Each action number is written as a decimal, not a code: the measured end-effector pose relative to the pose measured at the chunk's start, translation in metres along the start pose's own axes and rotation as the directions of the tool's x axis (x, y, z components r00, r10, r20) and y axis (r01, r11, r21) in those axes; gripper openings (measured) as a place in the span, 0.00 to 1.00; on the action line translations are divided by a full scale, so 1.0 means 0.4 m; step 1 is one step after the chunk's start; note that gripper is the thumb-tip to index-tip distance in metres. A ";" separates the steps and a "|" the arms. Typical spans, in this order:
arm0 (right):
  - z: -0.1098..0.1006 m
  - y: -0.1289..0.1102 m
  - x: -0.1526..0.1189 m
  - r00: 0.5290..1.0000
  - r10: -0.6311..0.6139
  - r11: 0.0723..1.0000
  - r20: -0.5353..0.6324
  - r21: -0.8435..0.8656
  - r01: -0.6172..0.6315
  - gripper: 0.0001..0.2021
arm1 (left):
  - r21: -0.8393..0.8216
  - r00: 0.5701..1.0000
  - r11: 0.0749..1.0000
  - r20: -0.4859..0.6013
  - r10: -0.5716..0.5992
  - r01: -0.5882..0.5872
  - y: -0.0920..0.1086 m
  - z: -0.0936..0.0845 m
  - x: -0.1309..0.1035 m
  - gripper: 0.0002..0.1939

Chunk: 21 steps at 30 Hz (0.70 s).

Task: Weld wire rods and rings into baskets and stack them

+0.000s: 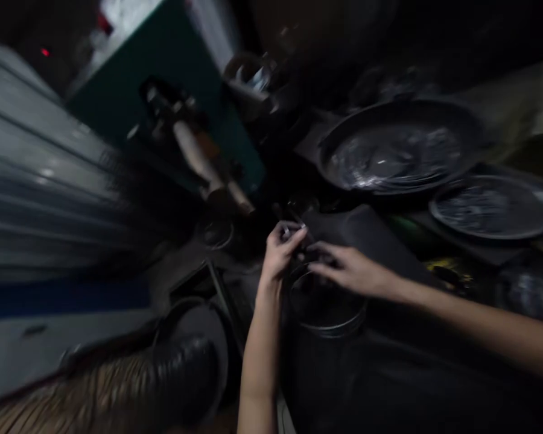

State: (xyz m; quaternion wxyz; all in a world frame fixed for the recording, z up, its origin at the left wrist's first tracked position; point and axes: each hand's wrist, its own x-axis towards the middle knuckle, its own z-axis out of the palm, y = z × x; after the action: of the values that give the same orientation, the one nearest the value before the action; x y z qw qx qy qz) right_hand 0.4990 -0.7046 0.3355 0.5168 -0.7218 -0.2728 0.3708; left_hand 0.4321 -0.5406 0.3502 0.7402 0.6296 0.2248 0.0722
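Dim light and heavy blur mark the workspace, where a pale corrugated panel (pixel 40 157) stands well left of the round vessel (pixel 335 330), the reference for all positions below.

Item under handling: a thin piece (pixel 302 228) with a bright glint, located just beyond the near rim of the round vessel, towards its far left side. Its exact form cannot be told. The left hand (pixel 278 253) has its thumb and fingers curled together on this piece. The right hand (pixel 344 268) reaches over the round vessel from the right, thumb and fingers slightly parted around a dark gap; whether they grip anything cannot be told. Both sets of fingertips are near each other. Contents of the round vessel are too dark to identify.

Beside the round vessel, on its far right, is a dark, smooth surface (pixel 366 232). Farther out on that side are a large shallow pan (pixel 468 123) and a smaller pan (pixel 536 211), each bearing shiny pieces, blurred. Left of the round vessel and nearer the camera is a grey disc (pixel 199 319) with dark ribbed material (pixel 190 367) in front. Beyond the round vessel, to the left, stands a green cabinet (pixel 158 51) with a pale bar (pixel 194 150) before it.
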 end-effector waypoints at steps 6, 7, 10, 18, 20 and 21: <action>0.016 0.046 0.068 0.910 0.257 0.963 0.324 -0.005 -0.270 0.18 | -0.095 1.000 0.995 0.026 0.009 -0.006 -0.039 -0.046 0.027 0.17; 0.030 0.045 0.069 0.864 0.292 0.954 0.409 -0.063 -0.293 0.16 | -0.079 0.999 0.996 0.032 0.042 -0.039 -0.043 -0.049 0.028 0.18; 0.057 0.015 0.063 0.829 0.316 0.948 0.462 -0.127 -0.291 0.15 | 0.094 0.987 0.983 0.041 0.157 -0.161 -0.054 -0.070 -0.020 0.17; 0.035 -0.083 0.096 0.914 0.406 0.914 0.019 0.007 -0.406 0.07 | 0.883 0.864 0.174 0.357 0.354 -0.436 -0.328 -0.103 -0.321 0.32; 0.055 -0.061 0.090 0.931 0.353 0.932 0.090 0.050 -0.358 0.11 | 0.921 0.825 0.092 0.290 0.486 -0.378 -0.394 -0.089 -0.297 0.27; 0.065 -0.046 0.086 0.939 0.329 0.938 0.104 0.079 -0.337 0.15 | 0.926 0.805 0.098 0.259 0.534 -0.364 -0.409 -0.086 -0.272 0.27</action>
State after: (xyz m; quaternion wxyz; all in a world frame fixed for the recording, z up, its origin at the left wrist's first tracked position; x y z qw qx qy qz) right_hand 0.4974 -0.6577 0.3393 0.4679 -0.7145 -0.1514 0.4976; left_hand 0.2922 -0.5843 0.2150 0.1311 0.9707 0.0701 0.1887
